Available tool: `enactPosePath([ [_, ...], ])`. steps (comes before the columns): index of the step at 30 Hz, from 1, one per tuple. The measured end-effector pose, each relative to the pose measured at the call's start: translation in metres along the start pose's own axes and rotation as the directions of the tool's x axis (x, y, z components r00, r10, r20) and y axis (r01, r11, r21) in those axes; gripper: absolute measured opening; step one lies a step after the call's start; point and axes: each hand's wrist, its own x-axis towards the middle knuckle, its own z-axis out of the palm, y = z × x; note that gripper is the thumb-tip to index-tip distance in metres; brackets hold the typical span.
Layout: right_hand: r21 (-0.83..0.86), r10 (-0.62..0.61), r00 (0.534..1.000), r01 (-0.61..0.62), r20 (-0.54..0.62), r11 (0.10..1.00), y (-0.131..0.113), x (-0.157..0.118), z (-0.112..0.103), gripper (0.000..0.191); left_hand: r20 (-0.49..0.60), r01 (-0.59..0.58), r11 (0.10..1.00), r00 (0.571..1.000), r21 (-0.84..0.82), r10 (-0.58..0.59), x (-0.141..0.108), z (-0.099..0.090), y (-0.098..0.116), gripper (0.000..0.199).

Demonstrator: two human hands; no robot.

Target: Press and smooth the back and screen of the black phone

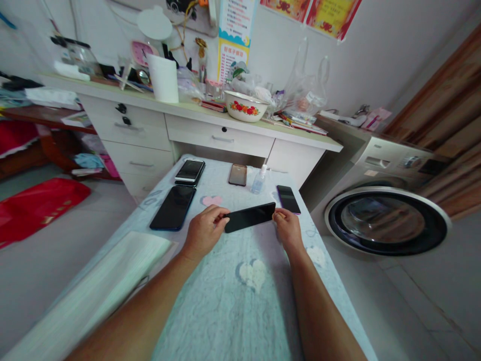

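A black smartphone (250, 217) is held sideways above the cloth-covered table (225, 301), its dark screen toward me. My left hand (206, 228) pinches its left end between thumb and fingers. At the other end, my right hand (287, 228) grips the phone's right edge, fingers closed. Just beyond the right hand lies a phone with a purple edge (288, 199). A large dark phone (173, 207) rests to the left of my left hand. Behind it, a white-framed phone (190, 171) sits stacked on another dark device.
A clear spray bottle (258, 181) stands near a brownish phone case (238, 174) at the table's far end. Along the left edge lies a pale folded sheet (101, 291). A cluttered desk (195, 110) is beyond, and a washing machine (387, 200) stands right.
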Motion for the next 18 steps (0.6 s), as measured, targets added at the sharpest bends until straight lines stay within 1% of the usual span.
enactPosePath([
  [3, 0.078, -0.041, 0.996, 0.047, -0.074, 0.996, -0.003, 0.002, -0.002, 0.032, -0.020, -0.002, 1.000, 1.000, 0.003, 0.002, -0.001, 0.001, 0.000, 0.012],
  [5, 0.096, -0.075, 0.991, 0.086, -0.112, 0.992, -0.010, 0.001, -0.005, 0.030, -0.030, -0.001, 1.000, 1.000, 0.004, 0.001, -0.001, 0.002, 0.000, 0.012],
  [7, 0.095, -0.132, 0.983, 0.145, -0.129, 0.985, -0.018, 0.000, -0.010, 0.028, -0.035, 0.015, 1.000, 0.999, -0.007, -0.015, -0.001, 0.003, 0.000, 0.010],
  [11, 0.043, -0.241, 0.947, 0.255, -0.214, 0.966, -0.038, -0.005, -0.019, 0.024, -0.018, 0.069, 0.994, 0.997, -0.083, -0.070, -0.001, 0.007, 0.002, 0.008],
  [15, -0.023, -0.313, 0.917, 0.318, -0.247, 0.948, -0.054, -0.009, -0.026, 0.021, 0.035, 0.141, 0.975, 0.990, -0.173, -0.137, -0.001, 0.013, 0.001, 0.006],
  [18, -0.072, -0.361, 0.896, 0.355, -0.258, 0.932, -0.060, -0.010, -0.030, 0.020, 0.057, 0.172, 0.966, 0.985, -0.194, -0.164, -0.001, 0.019, 0.000, 0.007],
])
